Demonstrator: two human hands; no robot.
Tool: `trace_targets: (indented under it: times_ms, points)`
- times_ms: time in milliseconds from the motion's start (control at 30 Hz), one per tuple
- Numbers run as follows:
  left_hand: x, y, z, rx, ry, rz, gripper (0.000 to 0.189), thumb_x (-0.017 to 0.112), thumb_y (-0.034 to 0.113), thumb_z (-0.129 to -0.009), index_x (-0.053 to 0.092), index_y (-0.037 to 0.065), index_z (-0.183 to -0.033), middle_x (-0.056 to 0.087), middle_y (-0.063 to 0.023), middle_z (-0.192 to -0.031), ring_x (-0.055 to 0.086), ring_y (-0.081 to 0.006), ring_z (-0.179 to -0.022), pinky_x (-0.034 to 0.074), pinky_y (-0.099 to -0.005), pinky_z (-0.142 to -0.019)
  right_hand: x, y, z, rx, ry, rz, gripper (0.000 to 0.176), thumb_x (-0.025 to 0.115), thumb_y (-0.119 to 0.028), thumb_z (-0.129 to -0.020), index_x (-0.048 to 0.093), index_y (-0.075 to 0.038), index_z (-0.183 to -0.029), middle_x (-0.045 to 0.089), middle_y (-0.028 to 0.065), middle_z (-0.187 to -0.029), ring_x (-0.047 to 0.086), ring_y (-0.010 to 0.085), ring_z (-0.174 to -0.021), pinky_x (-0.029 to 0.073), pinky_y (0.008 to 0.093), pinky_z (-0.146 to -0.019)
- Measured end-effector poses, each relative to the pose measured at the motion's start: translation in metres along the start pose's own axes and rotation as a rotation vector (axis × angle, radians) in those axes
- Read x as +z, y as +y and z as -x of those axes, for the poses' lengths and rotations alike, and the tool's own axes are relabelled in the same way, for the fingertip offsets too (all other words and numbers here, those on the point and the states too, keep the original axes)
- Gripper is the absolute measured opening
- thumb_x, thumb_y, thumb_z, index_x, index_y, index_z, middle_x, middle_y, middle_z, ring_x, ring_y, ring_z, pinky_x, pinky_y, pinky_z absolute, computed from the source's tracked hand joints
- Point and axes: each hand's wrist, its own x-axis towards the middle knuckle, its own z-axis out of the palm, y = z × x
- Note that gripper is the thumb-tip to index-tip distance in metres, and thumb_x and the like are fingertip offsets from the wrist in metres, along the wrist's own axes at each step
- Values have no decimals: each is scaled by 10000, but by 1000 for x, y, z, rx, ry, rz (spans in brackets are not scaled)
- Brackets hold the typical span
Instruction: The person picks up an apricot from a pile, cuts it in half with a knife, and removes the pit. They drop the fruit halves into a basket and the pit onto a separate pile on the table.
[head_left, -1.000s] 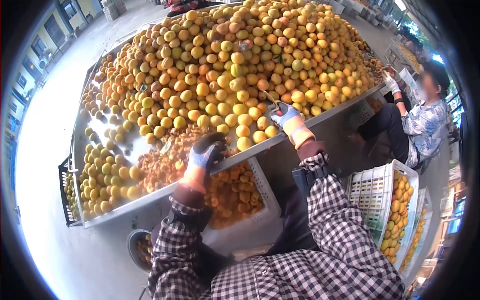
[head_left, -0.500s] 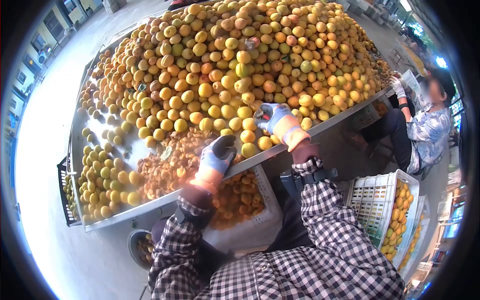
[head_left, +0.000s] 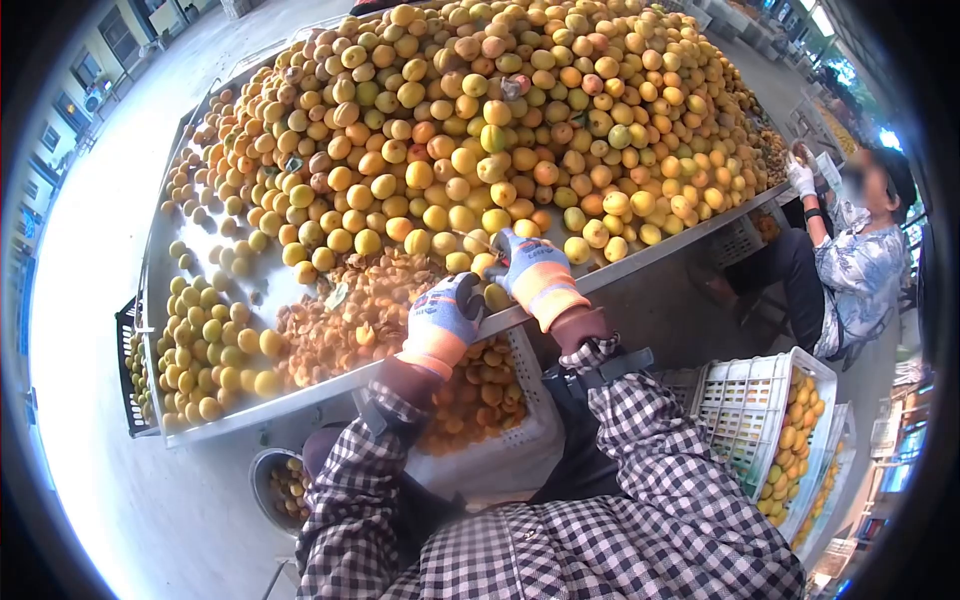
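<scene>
My left hand (head_left: 445,318), in a blue and orange glove, is at the table's near edge beside a heap of orange fruit pieces (head_left: 340,320). Its fingers are curled together; what they hold, if anything, is hidden. My right hand (head_left: 535,272), gloved the same way, is close to its right, fingers bent around something small that I cannot make out, at the front of a big pile of yellow-orange fruit (head_left: 560,120). A yellow fruit (head_left: 497,297) lies between the two hands.
Under the table edge stands a white crate of orange fruit (head_left: 480,400). A bucket (head_left: 275,485) is lower left. Greener fruit (head_left: 205,350) lies at the table's left. White crates (head_left: 745,410) stand at right. A seated person (head_left: 865,260) in white gloves works at the far right.
My right hand has moved left and slightly down, closer to my left hand. My left hand has shifted slightly right. The fruit in front of my right hand has changed a little.
</scene>
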Motion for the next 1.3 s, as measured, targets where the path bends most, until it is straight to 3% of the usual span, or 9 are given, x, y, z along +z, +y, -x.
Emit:
trace_targets:
  times_ms: [167, 333, 400, 433, 733, 933, 1033, 1100, 1300]
  points:
    - [1, -7, -2, -20, 48, 50, 337, 683, 111, -781, 636, 75, -1112, 681, -149, -985, 659, -332, -899, 527, -380, -786, 23, -4, -7, -97, 53, 88, 402, 692, -350, -810, 616, -159, -1155, 686, 105, -1087, 652, 293, -1020, 510, 400, -852]
    - [-3, -15, -7, -104, 216, 375, 375, 687, 105, -847, 601, 31, -1204, 685, -103, -1051, 684, -238, -936, 547, -314, -733, 20, 16, -12, -179, 254, -531, 388, 776, -389, -752, 678, -120, -1013, 701, 92, -858, 673, 244, -790, 519, 352, -726]
    - [-18, -9, -11, -425, -20, 1278, 437, 731, 188, -853, 585, 14, -1226, 680, -80, -1026, 676, -177, -881, 548, -273, -668, 34, 17, -16, -357, 186, -904, 332, 778, -146, -788, 664, -72, -1091, 690, 35, -869, 632, 117, -782, 513, 279, -713]
    - [-36, 3, -11, -473, -103, 1364, 475, 734, 153, -855, 559, 12, -1273, 664, -63, -1086, 671, -165, -917, 556, -267, -674, 33, 10, -8, -339, 182, -927, 374, 775, -115, -786, 642, -52, -1131, 682, 42, -913, 625, 111, -806, 517, 272, -733]
    - [-66, 0, -2, -204, 56, 1318, 560, 736, 97, -827, 498, 13, -1327, 635, -76, -1143, 636, -133, -895, 528, -246, -688, 4, -13, 31, -543, 290, -814, 214, 684, -96, -883, 594, -1, -1052, 671, 91, -926, 650, 138, -842, 513, 258, -762]
    - [-87, 13, 3, -60, -43, 1249, 620, 707, 327, -870, 468, 22, -1354, 588, -39, -1210, 591, -130, -1019, 483, -250, -803, 9, -13, 39, -586, 304, -650, 329, 693, -89, -849, 608, 4, -1153, 687, 174, -1025, 674, 307, -943, 537, 348, -793]
    - [-89, 13, 5, -51, -40, 1184, 625, 713, 311, -865, 462, 19, -1357, 586, -40, -1209, 588, -133, -1025, 480, -255, -820, 13, -14, 41, -602, 320, -617, 312, 660, -12, -857, 591, 16, -1160, 701, 140, -940, 682, 233, -875, 525, 314, -766]
    - [-86, 11, 7, -54, -29, 1198, 618, 720, 299, -860, 471, 16, -1349, 591, -42, -1204, 586, -136, -1033, 480, -262, -837, 8, -19, 46, -540, 297, -617, 360, 704, -90, -828, 598, 13, -1157, 679, 187, -1033, 662, 332, -965, 533, 369, -813]
    - [-79, 6, 9, -15, 79, 1178, 570, 752, 232, -827, 521, -5, -1291, 619, -61, -1167, 586, -158, -1063, 473, -296, -917, 29, -18, 44, -654, 283, -604, 466, 700, -71, -799, 536, 33, -1222, 653, 210, -1075, 641, 367, -981, 522, 394, -845]
